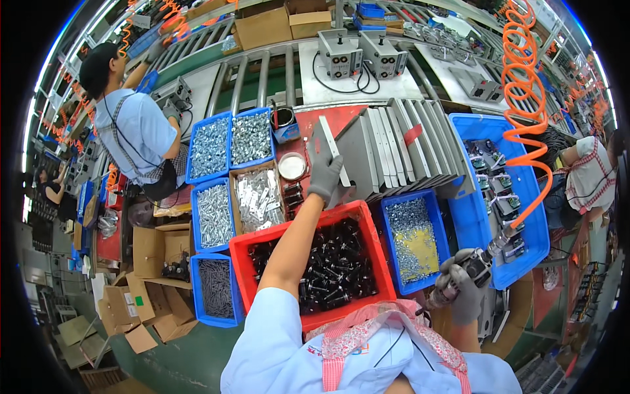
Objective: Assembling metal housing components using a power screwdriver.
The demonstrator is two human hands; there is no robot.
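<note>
My left hand (325, 174), in a grey glove, reaches over the red bin and is closed on the pale edge of a grey sheet-metal panel (344, 176). This panel stands at the left end of a row of similar metal panels (401, 148), leaning side by side on the red work surface. At the lower right, my gloved right hand (464, 292) is wrapped around an air screwdriver (478, 266). An orange coiled hose (525, 98) runs down to the tool's fitting. Beneath my left forearm the red bin (384, 262) holds many black parts.
Blue bins of screws and small hardware (211, 148) line the left side. Another blue bin (411, 243) sits right of the red one. A large blue tub (469, 217) holds assembled parts. Beyond are rollers (266, 75) and two metal boxes (340, 52). A co-worker (134, 125) stands at left.
</note>
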